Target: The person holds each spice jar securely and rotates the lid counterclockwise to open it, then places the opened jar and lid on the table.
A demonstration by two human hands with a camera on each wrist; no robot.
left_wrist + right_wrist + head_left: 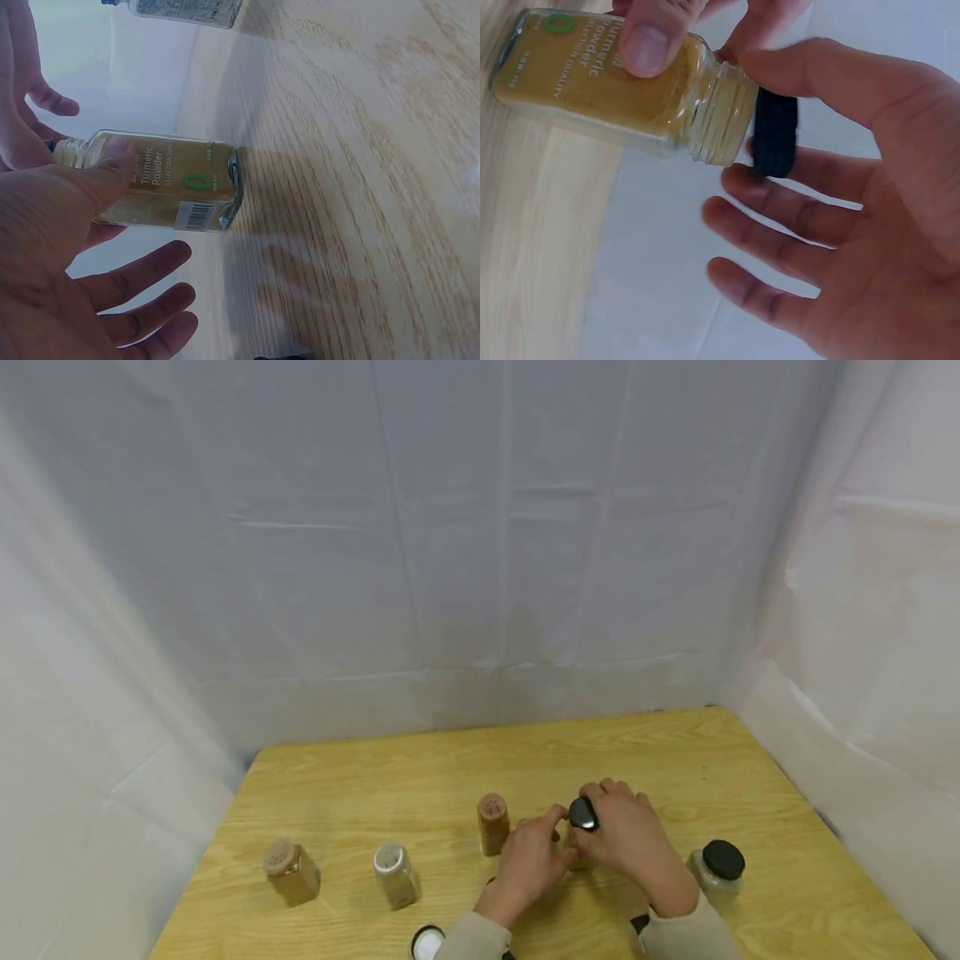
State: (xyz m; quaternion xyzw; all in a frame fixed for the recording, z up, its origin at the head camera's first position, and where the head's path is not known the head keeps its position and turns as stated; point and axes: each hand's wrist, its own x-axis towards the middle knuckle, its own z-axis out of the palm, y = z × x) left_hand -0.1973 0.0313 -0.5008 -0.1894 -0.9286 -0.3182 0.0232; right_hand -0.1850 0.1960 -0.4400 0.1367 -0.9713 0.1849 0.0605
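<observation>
A square glass jar of turmeric powder (pixel 169 180) stands upright on the wooden table. My left hand (pixel 528 860) holds it, thumb on the label side, other fingers spread beyond it in the left wrist view. My right hand (pixel 633 835) pinches the black lid (pixel 775 135) between thumb and index finger. This lid sits at the jar's threaded glass neck (pixel 724 112), with the threads exposed below it. In the head view, the hands cover most of the jar. Just left of them is a jar with a reddish-brown perforated top (pixel 493 824).
At the left stand a jar with a tan perforated top (pixel 292 872) and a jar with a white top (pixel 396 877). A black-rimmed lid (pixel 428 942) lies at the front edge of view. Right of my hands is a black-lidded jar (pixel 717 866). White sheeting (pixel 465 568) surrounds the table.
</observation>
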